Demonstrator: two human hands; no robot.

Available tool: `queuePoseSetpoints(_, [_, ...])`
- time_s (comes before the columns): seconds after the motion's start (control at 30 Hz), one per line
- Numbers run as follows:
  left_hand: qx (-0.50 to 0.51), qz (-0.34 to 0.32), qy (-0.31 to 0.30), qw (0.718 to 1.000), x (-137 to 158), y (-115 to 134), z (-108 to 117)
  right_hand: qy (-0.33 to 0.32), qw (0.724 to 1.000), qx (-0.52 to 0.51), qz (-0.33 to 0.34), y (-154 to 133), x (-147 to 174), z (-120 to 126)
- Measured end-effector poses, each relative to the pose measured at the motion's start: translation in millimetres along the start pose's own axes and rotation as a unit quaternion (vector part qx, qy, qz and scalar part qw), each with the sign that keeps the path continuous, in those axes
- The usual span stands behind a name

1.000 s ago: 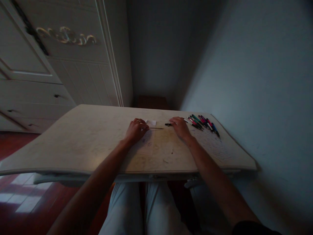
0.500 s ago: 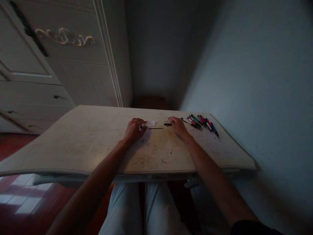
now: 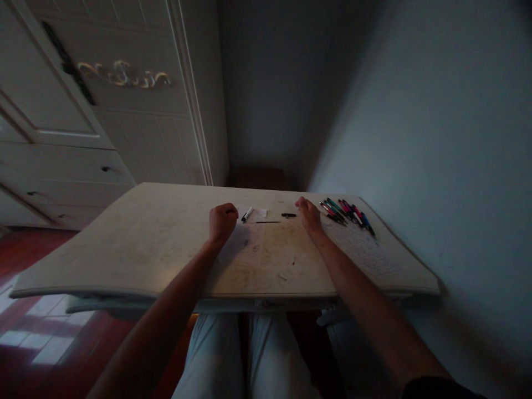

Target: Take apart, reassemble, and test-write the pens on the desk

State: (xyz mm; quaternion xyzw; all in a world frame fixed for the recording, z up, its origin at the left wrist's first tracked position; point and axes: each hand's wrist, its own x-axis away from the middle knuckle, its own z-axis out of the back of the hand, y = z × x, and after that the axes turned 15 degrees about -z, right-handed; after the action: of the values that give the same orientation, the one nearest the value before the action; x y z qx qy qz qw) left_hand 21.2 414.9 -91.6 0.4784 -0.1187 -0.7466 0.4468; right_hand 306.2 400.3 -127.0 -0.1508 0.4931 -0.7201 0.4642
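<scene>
My left hand (image 3: pixel 223 223) is curled closed at the left edge of a scribbled paper sheet (image 3: pixel 245 249). Just right of its knuckles lies a white pen barrel with a dark end (image 3: pixel 247 214), apart from the hand. A thin dark pen refill (image 3: pixel 268 222) rests flat in front of a small white paper slip (image 3: pixel 261 213). Between the hands sits a short black pen part (image 3: pixel 288 215). My right hand (image 3: pixel 308 215) hovers or rests right of that part, fingers drawn together; what they hold, if anything, cannot be made out.
Several coloured pens (image 3: pixel 349 211) lie in a loose group at the table's right, above a sheet covered in writing (image 3: pixel 366 246). Small bits (image 3: pixel 282 277) lie near the front edge of the table (image 3: pixel 158 238). A wall (image 3: pixel 457 166) borders the right, a white cabinet (image 3: pixel 166 144) the left.
My left hand has let go of the white pen barrel and drawn left, curling closed. My right hand has moved right, off the black pen part. The view has shifted slightly.
</scene>
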Motion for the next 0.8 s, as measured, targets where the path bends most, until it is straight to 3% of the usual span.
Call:
queuePoseSetpoints(0.2, [-0.033,-0.007,-0.061,0.998,2,0,-6,-0.005,0.999,0.031,0.022,4,-25,-14])
queuePoseSetpoints(0.33, [-0.043,-0.002,-0.050,0.998,-1,-1,-6,-0.040,0.994,0.102,0.021,-2,-58,-23])
queuePoseSetpoints(0.5, [-0.043,-0.002,-0.034,0.998,-4,-3,-5,-0.147,0.975,0.151,0.063,-11,-90,-37])
queuePoseSetpoints(0.8, [-0.037,-0.001,-0.025,0.999,-4,-7,-3,-0.211,0.941,0.225,0.141,-15,-100,-45])
